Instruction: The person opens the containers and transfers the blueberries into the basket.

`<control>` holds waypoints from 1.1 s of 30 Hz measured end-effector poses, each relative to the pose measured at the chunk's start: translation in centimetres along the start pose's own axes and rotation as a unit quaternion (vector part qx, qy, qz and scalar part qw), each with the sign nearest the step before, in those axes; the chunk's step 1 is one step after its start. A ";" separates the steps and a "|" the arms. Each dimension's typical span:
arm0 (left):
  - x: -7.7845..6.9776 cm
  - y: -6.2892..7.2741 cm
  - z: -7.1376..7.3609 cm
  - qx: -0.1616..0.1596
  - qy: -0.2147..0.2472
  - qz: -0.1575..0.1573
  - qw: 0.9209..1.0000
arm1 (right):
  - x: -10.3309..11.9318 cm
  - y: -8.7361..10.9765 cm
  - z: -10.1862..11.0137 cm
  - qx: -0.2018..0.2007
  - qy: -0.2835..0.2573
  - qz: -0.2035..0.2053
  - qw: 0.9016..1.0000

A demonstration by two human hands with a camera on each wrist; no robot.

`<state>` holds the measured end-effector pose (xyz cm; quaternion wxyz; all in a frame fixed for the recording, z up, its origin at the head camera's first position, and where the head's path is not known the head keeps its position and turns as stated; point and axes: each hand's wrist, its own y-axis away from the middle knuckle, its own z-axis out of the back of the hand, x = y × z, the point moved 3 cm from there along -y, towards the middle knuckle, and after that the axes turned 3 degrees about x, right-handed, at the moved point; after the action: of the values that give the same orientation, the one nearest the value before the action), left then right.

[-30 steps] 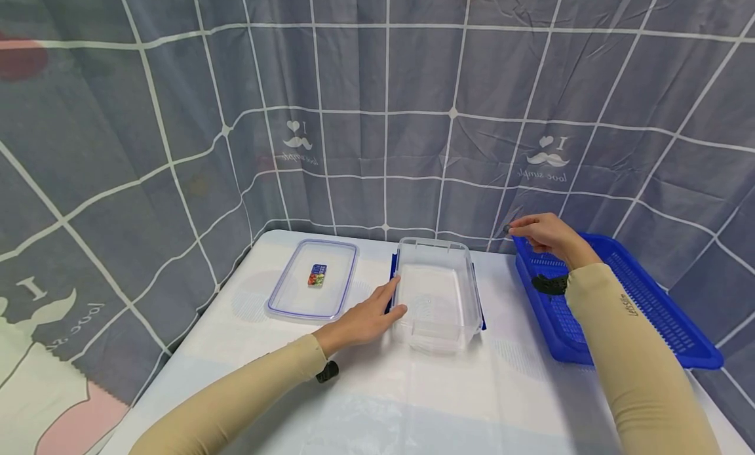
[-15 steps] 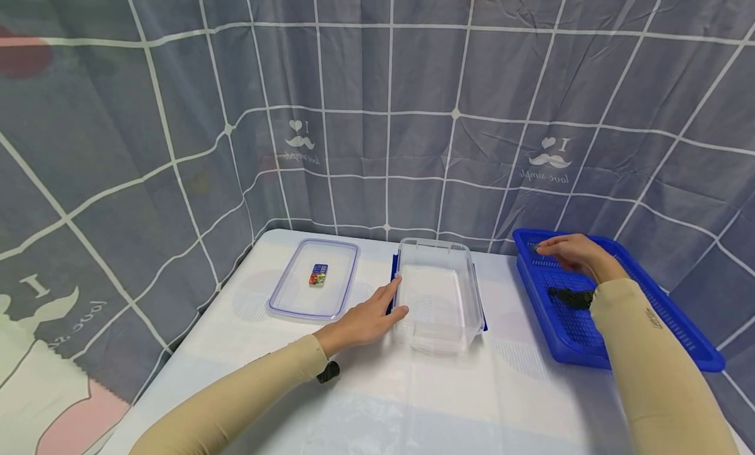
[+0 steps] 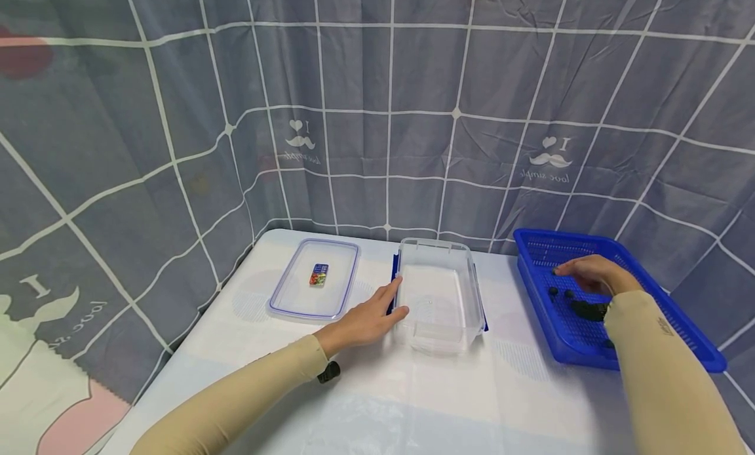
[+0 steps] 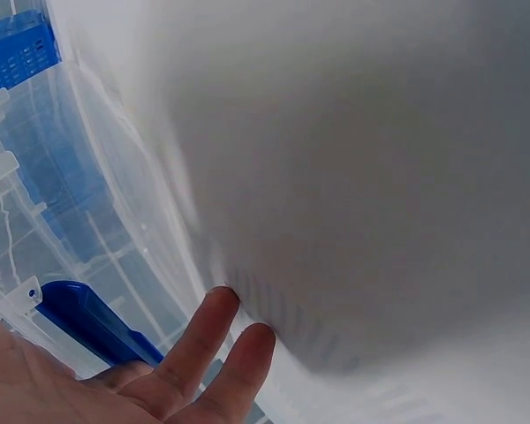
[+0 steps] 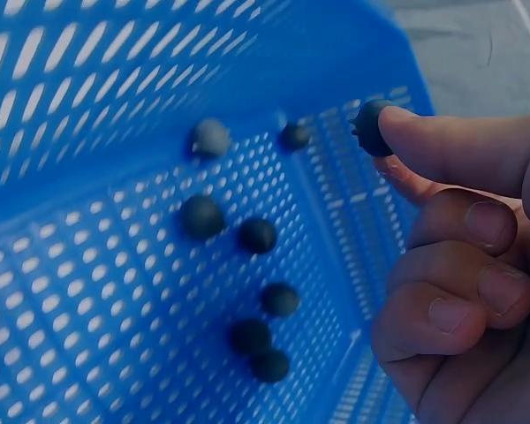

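Note:
My right hand is inside the blue plastic basket, pinching a blueberry between thumb and index finger, with the other fingers curled in. Several more blueberries lie loose on the perforated basket floor below and beside the hand. At the middle of the table my left hand rests against the left side of a clear plastic food container, by its blue side clip. The fingers there are fairly straight. No blueberry shows in the container.
A clear lid with a blue seal and a printed label lies left of the container. The white-covered table ends at grey checked curtains behind and on both sides.
My right hand has moved from above the basket's far-left rim rightward and down into the basket, a small dark round thing at its fingertips. The left hand and container have stayed put.

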<state>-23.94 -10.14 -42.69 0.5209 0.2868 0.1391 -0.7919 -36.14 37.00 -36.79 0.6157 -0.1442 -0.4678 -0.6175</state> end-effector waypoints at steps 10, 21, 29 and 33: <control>0.2 -0.1 -0.2 -0.004 -0.004 0.008 1.000 | -2.4 0.5 -0.1 0.003 0.033 -0.052 0.998; -0.3 -0.4 -0.4 -0.004 0.004 0.000 1.000 | -3.4 1.6 0.3 -0.004 0.032 -0.048 0.998; -0.3 -0.1 -0.1 0.004 0.009 -0.002 1.000 | -1.5 1.9 0.0 -0.022 0.065 -0.013 0.998; -0.1 0.1 0.2 0.004 0.012 0.001 1.000 | 0.8 1.6 -0.6 -0.035 0.105 0.033 0.993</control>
<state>-23.89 -10.15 -42.49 0.5187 0.2987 0.1415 -0.7885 -34.66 36.39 -35.88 0.6759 -0.1154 -0.3742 -0.6244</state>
